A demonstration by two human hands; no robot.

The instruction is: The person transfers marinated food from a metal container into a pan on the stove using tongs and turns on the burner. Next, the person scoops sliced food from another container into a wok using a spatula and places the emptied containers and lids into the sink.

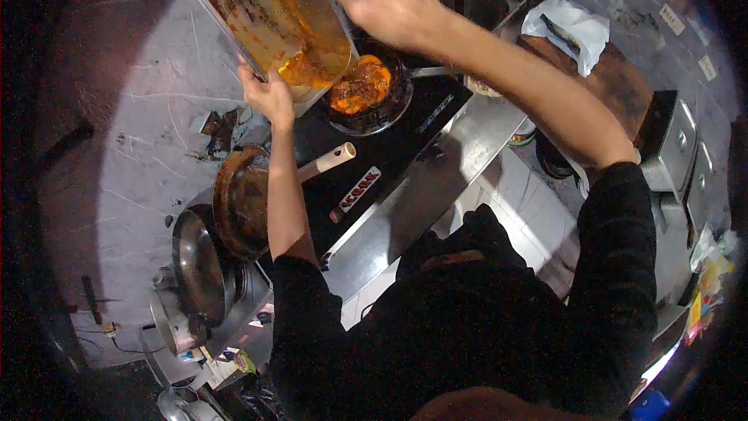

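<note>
My left hand [269, 97] grips the lower side of a deep metal food pan [323, 39], which is tilted. Orange-brown sauce coats its inside and gathers at its lower end. Just beside that end, a small dark frying pan [396, 101] on the cooktop holds orange saucy food [362, 86]. My right hand [389, 0] is raised at the metal pan's upper right edge, its fingers curled and smeared by motion. A thin blurred streak reaches from them into the pan; I cannot make out what it is.
The black cooktop [312, 187] carries a brown pan [241, 203] with a light handle. More pans [204, 265] are at the left. A wooden board [623, 86] with white paper [576, 27] lies at the right, near metal containers [676, 144].
</note>
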